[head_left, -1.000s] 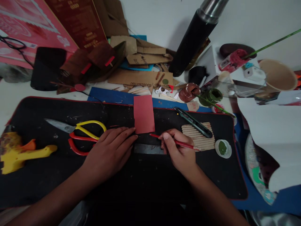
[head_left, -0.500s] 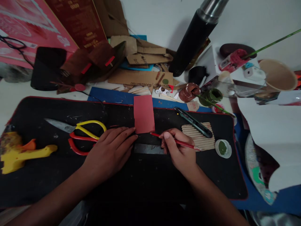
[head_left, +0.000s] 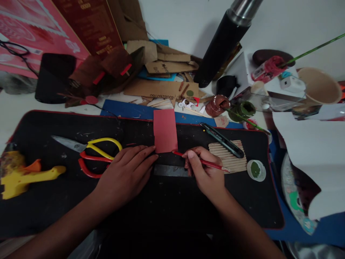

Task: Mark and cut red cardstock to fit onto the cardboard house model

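Observation:
A small red paper rectangle (head_left: pixel 165 130) lies on the black mat (head_left: pixel 161 205). My left hand (head_left: pixel 130 171) rests flat with fingers stretched out, its fingertips touching the paper's lower left corner. A red pencil (head_left: pixel 212 165) is pinched in my right hand (head_left: pixel 206 165), its tip at the paper's lower right corner. Below the paper a metal ruler (head_left: pixel 171 170) lies flat, its ends running toward both hands. Scissors (head_left: pixel 99 151) with one yellow and one red handle lie beside my left hand. Near my right hand a utility knife (head_left: pixel 222 140) sits on corrugated cardboard (head_left: pixel 231 163).
A yellow glue gun (head_left: pixel 29 176) lies at the far left. A small cup of green paint (head_left: pixel 256 170) stands at the right. Behind the mat are paint jars (head_left: pixel 217 106), cardboard scraps (head_left: pixel 159 89) and a tall black flask (head_left: pixel 222 46). White paper (head_left: pixel 315 151) hangs over the right side.

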Available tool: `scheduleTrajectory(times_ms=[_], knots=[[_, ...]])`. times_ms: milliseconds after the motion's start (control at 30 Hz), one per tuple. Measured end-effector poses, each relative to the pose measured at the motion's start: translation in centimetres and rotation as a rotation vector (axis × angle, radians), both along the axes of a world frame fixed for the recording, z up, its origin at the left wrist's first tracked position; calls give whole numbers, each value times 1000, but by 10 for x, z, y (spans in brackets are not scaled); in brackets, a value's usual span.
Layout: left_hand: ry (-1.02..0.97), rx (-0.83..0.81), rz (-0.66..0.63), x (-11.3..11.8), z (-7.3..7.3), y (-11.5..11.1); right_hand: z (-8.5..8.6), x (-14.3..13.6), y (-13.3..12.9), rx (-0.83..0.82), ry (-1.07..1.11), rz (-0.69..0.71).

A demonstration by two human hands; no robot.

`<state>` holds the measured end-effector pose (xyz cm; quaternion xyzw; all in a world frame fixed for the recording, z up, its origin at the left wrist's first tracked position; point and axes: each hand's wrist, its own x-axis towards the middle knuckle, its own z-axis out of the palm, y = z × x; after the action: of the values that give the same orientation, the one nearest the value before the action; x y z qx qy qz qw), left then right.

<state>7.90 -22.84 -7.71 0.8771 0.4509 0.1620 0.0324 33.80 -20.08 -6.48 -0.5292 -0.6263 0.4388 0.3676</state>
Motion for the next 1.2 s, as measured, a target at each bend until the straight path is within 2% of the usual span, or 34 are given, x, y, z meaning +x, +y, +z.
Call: scheduleTrajectory(times_ms=[1200], knots=[[-9,-8,11,1,1,0,2,0,0,-10,-6,7]])
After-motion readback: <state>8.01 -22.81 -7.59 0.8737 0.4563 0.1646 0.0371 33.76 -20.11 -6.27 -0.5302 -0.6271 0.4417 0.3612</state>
